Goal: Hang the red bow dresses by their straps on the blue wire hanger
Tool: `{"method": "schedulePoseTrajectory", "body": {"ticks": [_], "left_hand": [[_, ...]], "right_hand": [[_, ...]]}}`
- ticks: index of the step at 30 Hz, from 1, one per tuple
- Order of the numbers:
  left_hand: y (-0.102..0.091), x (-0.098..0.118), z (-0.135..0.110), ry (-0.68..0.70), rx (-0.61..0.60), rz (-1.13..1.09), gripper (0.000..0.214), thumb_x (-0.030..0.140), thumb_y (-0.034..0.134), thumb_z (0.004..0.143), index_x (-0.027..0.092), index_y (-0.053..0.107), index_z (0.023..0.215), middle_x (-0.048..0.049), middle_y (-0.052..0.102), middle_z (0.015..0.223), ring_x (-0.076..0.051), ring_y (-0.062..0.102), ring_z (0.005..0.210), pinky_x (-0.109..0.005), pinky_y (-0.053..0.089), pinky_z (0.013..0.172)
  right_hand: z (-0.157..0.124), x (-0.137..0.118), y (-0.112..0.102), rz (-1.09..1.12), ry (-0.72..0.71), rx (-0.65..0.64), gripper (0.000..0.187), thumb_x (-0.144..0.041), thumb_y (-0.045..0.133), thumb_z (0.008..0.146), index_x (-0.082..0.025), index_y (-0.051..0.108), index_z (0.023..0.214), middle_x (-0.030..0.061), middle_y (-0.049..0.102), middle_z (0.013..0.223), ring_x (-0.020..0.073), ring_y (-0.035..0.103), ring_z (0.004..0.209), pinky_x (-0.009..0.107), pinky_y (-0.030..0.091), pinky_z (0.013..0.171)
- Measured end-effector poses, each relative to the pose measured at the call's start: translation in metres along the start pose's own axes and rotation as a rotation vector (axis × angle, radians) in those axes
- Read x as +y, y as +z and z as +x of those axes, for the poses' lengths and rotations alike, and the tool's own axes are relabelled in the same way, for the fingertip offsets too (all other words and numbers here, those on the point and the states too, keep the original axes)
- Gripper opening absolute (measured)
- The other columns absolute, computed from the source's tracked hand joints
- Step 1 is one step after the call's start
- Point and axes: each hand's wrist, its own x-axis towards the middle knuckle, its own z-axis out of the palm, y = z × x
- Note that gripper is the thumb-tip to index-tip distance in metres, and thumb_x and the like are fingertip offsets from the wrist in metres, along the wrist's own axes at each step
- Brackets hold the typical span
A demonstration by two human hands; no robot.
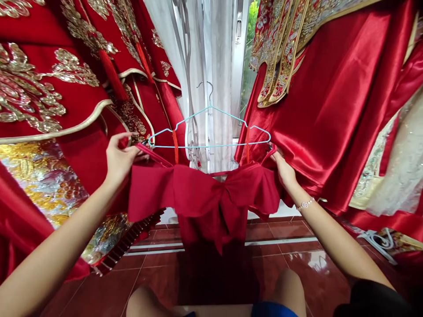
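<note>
A dark red dress (201,191) with a bow on its front hangs before me from a light blue wire hanger (211,146). Two thin red loops join it to the hanger. My left hand (120,156) pinches the dress's left shoulder strap at the hanger's left end. At the other end, my right hand (282,165) has its fingers closed on the right strap, close to the hanger's corner; the fingertips are partly hidden. The hanger's hook points up, in front of a white curtain.
Red gowns (76,53) with gold beading crowd the left side, and a red satin skirt (324,110) hangs at the right. Behind are a white curtain (221,44) and a window frame (238,57). Below lies a red tiled floor (158,273), with a white hanger (380,242) low at right.
</note>
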Motion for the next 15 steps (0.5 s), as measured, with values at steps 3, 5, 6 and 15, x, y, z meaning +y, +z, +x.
{"method": "schedulePoseTrajectory", "body": {"ticks": [3, 5, 6, 15], "left_hand": [[0.02, 0.01, 0.025, -0.032, 0.038, 0.009, 0.039, 0.005, 0.072, 0.081, 0.013, 0.05, 0.111, 0.0121, 0.058, 0.062, -0.005, 0.061, 0.052, -0.032, 0.064, 0.076], [0.031, 0.013, 0.033, -0.06, 0.024, 0.003, 0.036, 0.008, 0.076, 0.081, 0.014, 0.048, 0.102, 0.0129, 0.057, 0.062, -0.004, 0.059, 0.051, -0.031, 0.063, 0.076], [0.036, 0.013, 0.035, -0.062, 0.008, -0.005, 0.037, 0.011, 0.078, 0.08, 0.015, 0.047, 0.099, 0.013, 0.057, 0.063, -0.004, 0.06, 0.051, -0.03, 0.062, 0.075], [0.038, 0.015, 0.035, -0.064, -0.104, -0.038, 0.04, 0.007, 0.077, 0.081, 0.02, 0.041, 0.094, 0.016, 0.054, 0.049, -0.009, 0.065, 0.051, -0.028, 0.059, 0.073]], "right_hand": [[0.01, -0.011, 0.013, 0.036, -0.005, -0.031, 0.034, -0.053, 0.059, 0.082, -0.031, 0.067, 0.107, 0.0032, 0.07, 0.127, 0.0185, 0.049, 0.141, 0.04, 0.038, 0.122], [0.003, -0.009, 0.028, 0.073, 0.024, 0.002, 0.036, -0.055, 0.055, 0.083, -0.028, 0.064, 0.105, 0.0059, 0.069, 0.128, 0.0211, 0.052, 0.139, 0.044, 0.042, 0.119], [-0.004, -0.006, 0.036, 0.104, 0.049, 0.02, 0.035, -0.056, 0.053, 0.084, -0.027, 0.061, 0.101, 0.0072, 0.07, 0.126, 0.0228, 0.055, 0.135, 0.046, 0.045, 0.116], [-0.013, 0.002, 0.063, 0.212, -0.019, 0.19, 0.033, -0.051, 0.069, 0.074, -0.026, 0.051, 0.087, 0.0063, 0.073, 0.105, 0.0258, 0.067, 0.116, 0.044, 0.058, 0.095]]}}
